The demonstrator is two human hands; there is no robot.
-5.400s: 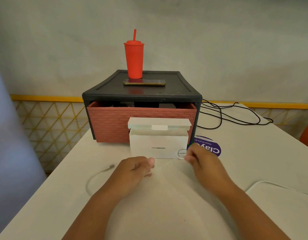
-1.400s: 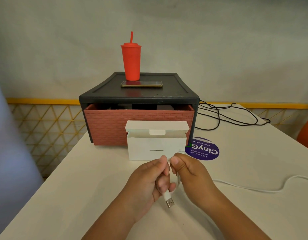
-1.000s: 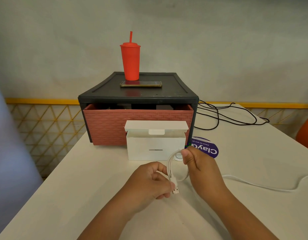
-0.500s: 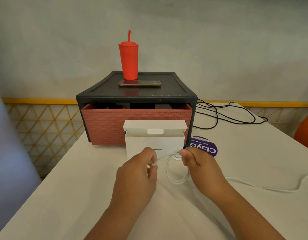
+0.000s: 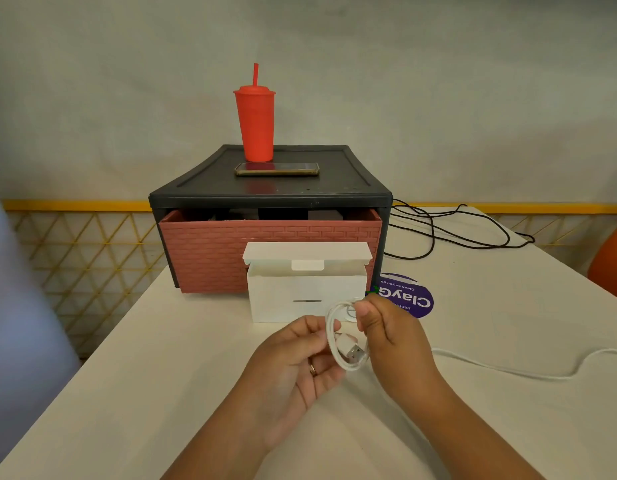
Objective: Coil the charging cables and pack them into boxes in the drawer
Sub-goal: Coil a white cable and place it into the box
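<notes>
A white charging cable [image 5: 332, 336] forms a small loop between my hands above the table. My right hand [image 5: 390, 334] pinches the top of the loop. My left hand [image 5: 296, 362], palm up, holds the cable near its USB plug [image 5: 355, 353]. The rest of the white cable [image 5: 508, 372] trails right across the table. Just behind my hands stands a small white box [image 5: 305, 289] with its lid flipped up. It stands against the brick-patterned drawer [image 5: 210, 258], slightly pulled out of a black cabinet [image 5: 265, 192].
A red tumbler [image 5: 255, 123] with a straw and a phone [image 5: 276, 169] rest on the cabinet top. A black cable [image 5: 449, 230] lies tangled at the right rear. A purple round sticker [image 5: 412, 297] sits on the white table [image 5: 127, 393]. An orange object [image 5: 612, 261] is at the right edge.
My left hand has turned palm up and dropped toward me, bringing the USB plug into view inside the loop. My right hand keeps its pinch on the loop's top.
</notes>
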